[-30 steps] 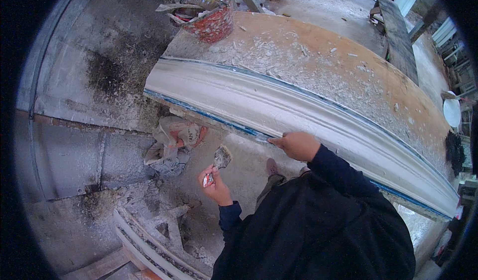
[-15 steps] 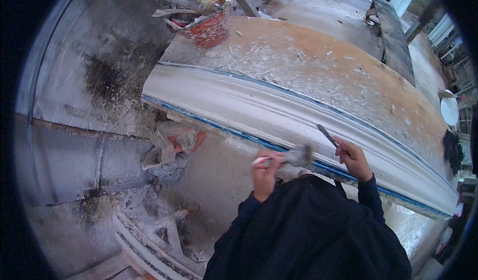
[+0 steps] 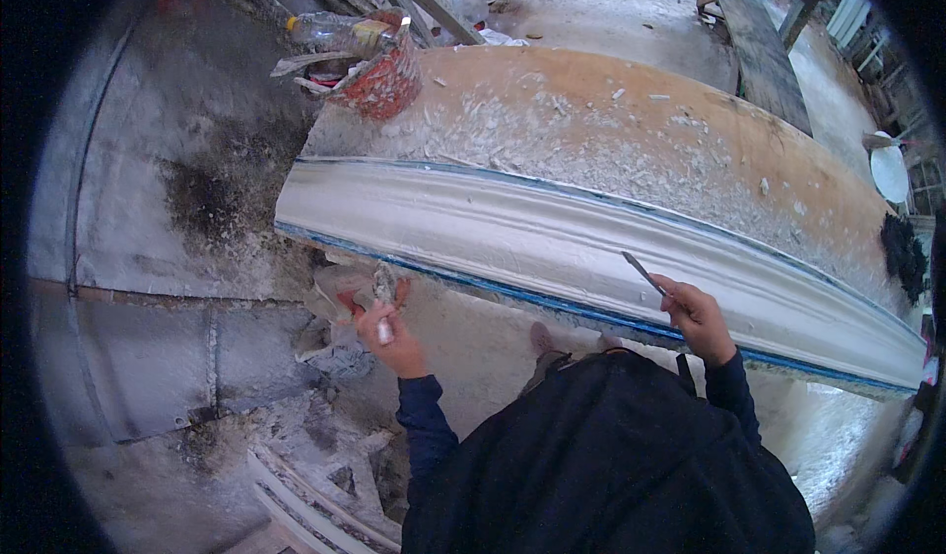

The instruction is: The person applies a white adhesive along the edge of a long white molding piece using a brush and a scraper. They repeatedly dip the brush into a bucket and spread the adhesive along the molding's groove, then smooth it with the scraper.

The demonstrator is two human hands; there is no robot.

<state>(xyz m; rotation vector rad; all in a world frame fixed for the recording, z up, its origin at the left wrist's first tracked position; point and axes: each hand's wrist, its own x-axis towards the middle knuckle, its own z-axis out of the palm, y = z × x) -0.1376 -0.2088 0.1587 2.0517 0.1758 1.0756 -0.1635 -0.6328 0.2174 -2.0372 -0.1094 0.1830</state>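
A long white moulding point(image 3: 473, 224) with lengthwise ridges and blue-stained edges slants across the bench before me. My left hand point(image 3: 396, 345) is closed round the pale handle of a paintbrush point(image 3: 385, 284), past the moulding's near edge on the left. The brush's grey bristle end points away from me and is slightly blurred. Over the right half of the moulding, my right hand point(image 3: 698, 319) grips a thin, dark, flat-bladed spatula point(image 3: 642, 272). Its tip points up and left above the white surface; whether it touches cannot be made out.
White scraps litter the curved tan board point(image 3: 552, 86) behind the moulding. A red, plaster-smeared bucket point(image 3: 387, 86) with a plastic bottle point(image 3: 325, 30) on top stands at the far left. Crumpled bags point(image 3: 340, 283) lie below the left end. Curved pale strips point(image 3: 315, 495) rest at lower left.
My left hand has swung left with the paintbrush, from beside the right hand to near the moulding's left end. The right hand stays nearly in place with the spatula. The view has shifted slightly.
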